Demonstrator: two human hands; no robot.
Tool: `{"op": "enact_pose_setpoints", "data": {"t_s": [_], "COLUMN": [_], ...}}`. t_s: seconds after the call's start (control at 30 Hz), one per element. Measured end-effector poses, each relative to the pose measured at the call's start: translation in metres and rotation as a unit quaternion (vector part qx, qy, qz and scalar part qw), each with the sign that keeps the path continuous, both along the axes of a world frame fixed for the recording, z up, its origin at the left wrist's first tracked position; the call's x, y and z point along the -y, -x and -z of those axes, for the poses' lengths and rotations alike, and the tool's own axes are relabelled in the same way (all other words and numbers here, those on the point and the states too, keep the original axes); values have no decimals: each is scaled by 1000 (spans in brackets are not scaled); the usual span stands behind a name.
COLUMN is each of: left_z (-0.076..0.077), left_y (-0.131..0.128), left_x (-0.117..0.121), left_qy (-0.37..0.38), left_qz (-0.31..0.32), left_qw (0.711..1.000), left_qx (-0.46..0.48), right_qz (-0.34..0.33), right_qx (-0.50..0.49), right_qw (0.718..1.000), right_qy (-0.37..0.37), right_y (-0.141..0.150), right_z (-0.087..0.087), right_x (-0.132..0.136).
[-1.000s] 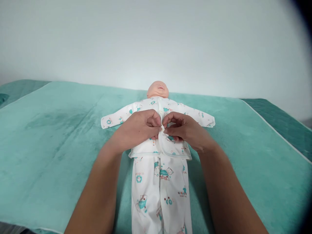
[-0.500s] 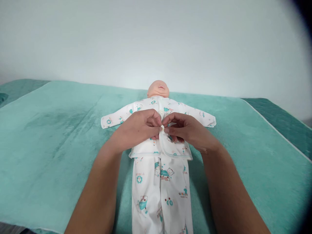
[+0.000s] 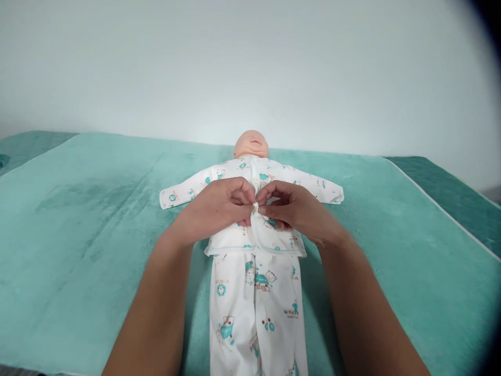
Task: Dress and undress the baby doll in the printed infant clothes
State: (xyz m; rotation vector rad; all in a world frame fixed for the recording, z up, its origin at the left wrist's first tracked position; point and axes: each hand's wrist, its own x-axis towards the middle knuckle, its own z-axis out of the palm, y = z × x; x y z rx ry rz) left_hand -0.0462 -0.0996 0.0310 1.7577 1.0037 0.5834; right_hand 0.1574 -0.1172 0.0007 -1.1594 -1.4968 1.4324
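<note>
A baby doll (image 3: 251, 142) lies on its back, dressed in a white printed shirt (image 3: 229, 241) and matching printed pants (image 3: 235, 292). At the middle of the shirt front, my left hand (image 3: 225, 206) pinches the front edge beside a small button (image 3: 255, 208). Opposite it, my right hand (image 3: 295, 209) pinches the same spot from the other side, thumb and index finger closed on the fabric. The fingertips of both hands nearly meet there. Higher on the placket sits another button (image 3: 255, 180), which looks fastened. My hands cover part of the chest.
Beneath the doll spreads a light green blanket (image 3: 97, 219) with a pale edge. Darker green quilted bedding (image 3: 442, 183) shows at the right and far left. A white wall (image 3: 250, 68) rises behind.
The whole view has shifted slightly, so the doll and hands appear a little further left. Both hands keep their pinch at the button, with only tiny finger movement.
</note>
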Motion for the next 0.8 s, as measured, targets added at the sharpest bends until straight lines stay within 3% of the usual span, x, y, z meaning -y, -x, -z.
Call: {"op": "enact_pose_setpoints", "data": {"t_s": [0.2, 0.8], "left_z": [1, 4], "left_y": [-3, -4], "left_x": [1, -1], "left_qy": [31, 34], "left_qz": [-17, -26], "left_qw": [999, 997], "left_qx": [29, 70], "right_qz": [14, -16], "right_qx": [-1, -23], "right_qw": [1000, 999], "right_qy": [0, -21], "right_y": [1, 0], "right_z": [-1, -2], "right_x": [1, 3]}}
